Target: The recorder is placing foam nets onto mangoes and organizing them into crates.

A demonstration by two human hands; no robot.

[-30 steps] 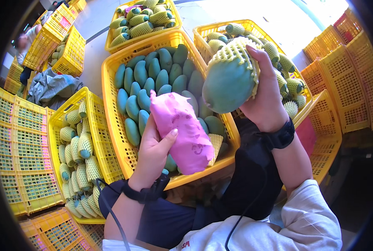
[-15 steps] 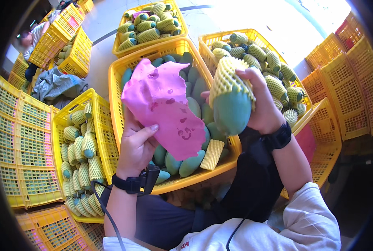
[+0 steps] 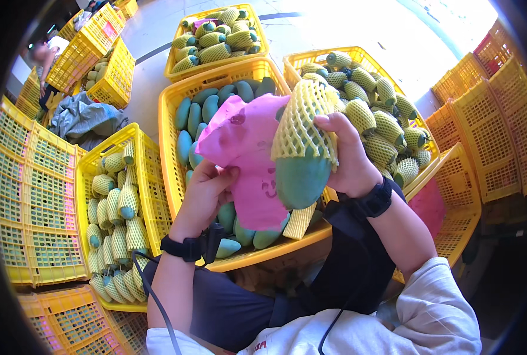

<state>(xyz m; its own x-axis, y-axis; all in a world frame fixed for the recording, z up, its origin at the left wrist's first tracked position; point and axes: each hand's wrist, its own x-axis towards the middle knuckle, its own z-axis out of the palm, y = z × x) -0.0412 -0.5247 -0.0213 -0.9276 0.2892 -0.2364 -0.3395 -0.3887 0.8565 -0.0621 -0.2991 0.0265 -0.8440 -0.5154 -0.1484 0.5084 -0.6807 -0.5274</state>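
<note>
My left hand (image 3: 207,192) pinches a torn pink sheet (image 3: 251,160) between thumb and fingers, over a yellow crate (image 3: 171,160) of bare green mangoes (image 3: 207,109). My right hand (image 3: 352,157) is closed round a large green mango (image 3: 302,180) whose upper part is covered by a pale yellow foam net sleeve (image 3: 305,121). The mango is held up in front of the sheet's right edge and hides part of it. Whether the two touch, I cannot tell. Below it, a flat foam sleeve (image 3: 299,223) lies on the mangoes in the crate.
Crates of net-sleeved mangoes stand at the left (image 3: 115,231), the back (image 3: 216,44) and the right (image 3: 387,118). Stacked yellow crates (image 3: 38,195) line both sides. A grey plastic sheet (image 3: 86,115) lies at the far left, near another person (image 3: 50,56).
My right hand has carried the sleeved mango left, in front of the pink sheet. The sheet has shifted slightly right and its top has folded down, uncovering more mangoes behind it.
</note>
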